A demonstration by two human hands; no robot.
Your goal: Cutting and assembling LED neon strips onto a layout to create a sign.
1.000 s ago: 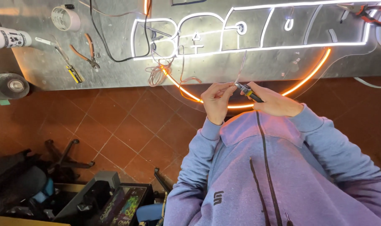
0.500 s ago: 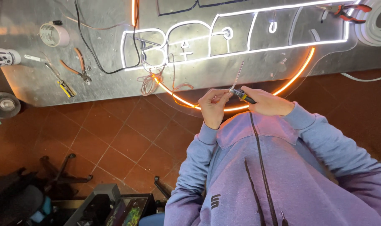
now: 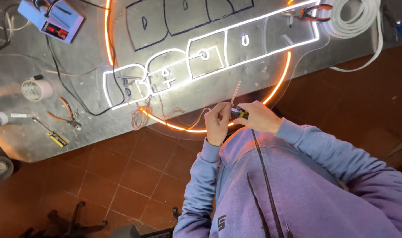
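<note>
Holding entry, head view, one moment.

Item 1: small tool with a yellow-and-black handle (image 3: 240, 114), gripped between both hands just near the counter's near edge, above the person's chest. A thin pale strip or tube (image 3: 235, 91) rises from its tip, tilted slightly right, towards the sign. What the tool is exactly cannot be told.

Item 2: left hand (image 3: 217, 122), fingers curled closed, pinching at the tool's tip end; a thin wire (image 3: 200, 115) trails left from it.

Item 3: right hand (image 3: 258, 117), closed around the yellow-and-black handle. Both sleeves are lilac-grey.

Item 4: neon sign (image 3: 210, 57), flat on a clear backing panel on the grey metal counter (image 3: 15, 141). White lit outline of block letters runs from left-near to right-far; an orange lit ring curves around them, its near arc passing just behind the hands. A second, unlit row of black letter outlines lies farther off.

Item 5: loose tangle of thin wires (image 3: 139, 118), at the left-near end of the sign.

Item 6: pliers with orange grips (image 3: 64, 114), on the counter well left of the hands; a small yellow-handled tool (image 3: 51, 134) just near them.

Item 7: roll of tape (image 3: 35, 89), left.

Item 8: blue box unit (image 3: 51, 17), far left.

Item 9: coil of white tubing (image 3: 355, 20), far right, red-handled pliers (image 3: 313, 12) just beside it.

Floor: terracotta tiles (image 3: 121, 176).
</note>
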